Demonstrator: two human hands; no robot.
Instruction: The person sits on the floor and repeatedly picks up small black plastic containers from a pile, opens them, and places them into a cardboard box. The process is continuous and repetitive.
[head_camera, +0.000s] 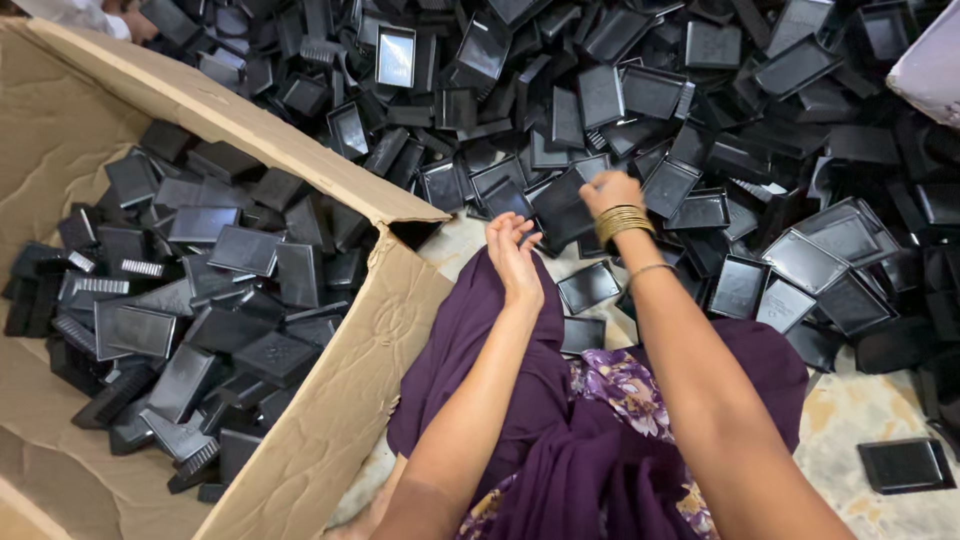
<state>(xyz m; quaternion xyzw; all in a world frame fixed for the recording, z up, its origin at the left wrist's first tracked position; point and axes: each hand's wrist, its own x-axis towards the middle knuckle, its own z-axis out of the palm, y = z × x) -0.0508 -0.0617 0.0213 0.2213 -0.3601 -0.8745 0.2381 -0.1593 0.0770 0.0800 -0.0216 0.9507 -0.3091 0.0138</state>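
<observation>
Hands: two | left hand (513, 255) open, empty | right hand (605, 190) grasping black tray (562, 205) | one cardboard box (330, 400) | trays uncountable

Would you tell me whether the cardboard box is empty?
No. The cardboard box is partly full: black plastic trays cover its bottom.

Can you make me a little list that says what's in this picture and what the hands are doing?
Place: floor covered by a big pile of black plastic trays
Box: cardboard box on the person's left, part full of the same black trays
Left hand: open, fingers curled, holding nothing, above the purple cloth
Right hand: reaching into the pile, touching a black tray; grip not clear
Wrist: gold bangles on the right arm
</observation>
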